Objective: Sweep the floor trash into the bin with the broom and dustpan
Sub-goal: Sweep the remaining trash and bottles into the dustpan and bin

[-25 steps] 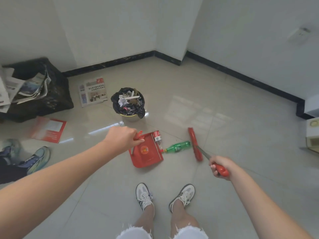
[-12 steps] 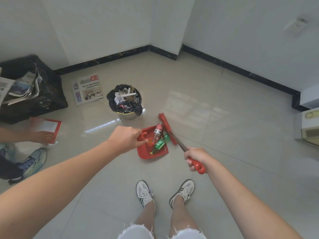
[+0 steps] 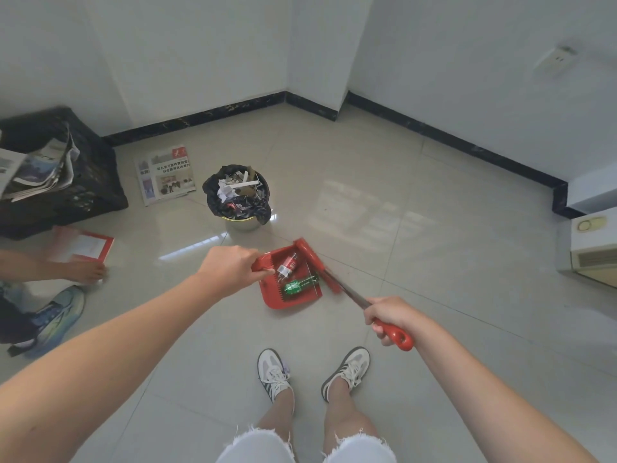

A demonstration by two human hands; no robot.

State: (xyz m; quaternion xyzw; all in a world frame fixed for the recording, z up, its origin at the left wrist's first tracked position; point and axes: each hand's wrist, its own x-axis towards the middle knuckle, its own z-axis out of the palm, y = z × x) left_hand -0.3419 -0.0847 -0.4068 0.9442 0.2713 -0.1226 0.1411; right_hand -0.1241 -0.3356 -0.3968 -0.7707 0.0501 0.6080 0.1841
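Between both hands, dustpan (image 3: 289,297) w/ two bottles (image 3: 295,279); left hand (image 3: 230,271) fisted on its handle, right hand (image 3: 389,319) gripping broom (image 3: 337,284); bin (image 3: 238,198) just beyond left.

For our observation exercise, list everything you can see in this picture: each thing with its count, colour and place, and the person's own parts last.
dustpan: one, red, on the floor before the feet
bottles: two in the dustpan, a green bottle and a red-labelled bottle
broom: one, red, head at the dustpan's right edge
bin: one, black liner, full of paper scraps, beyond the dustpan
newspaper: one, flat on the floor left of the bin
crate: one, black, far left, papers on top
red folder: one, floor at left, another person's hand on it
left hand: shut on the dustpan handle
right hand: shut on the broom handle
shoes: two, white
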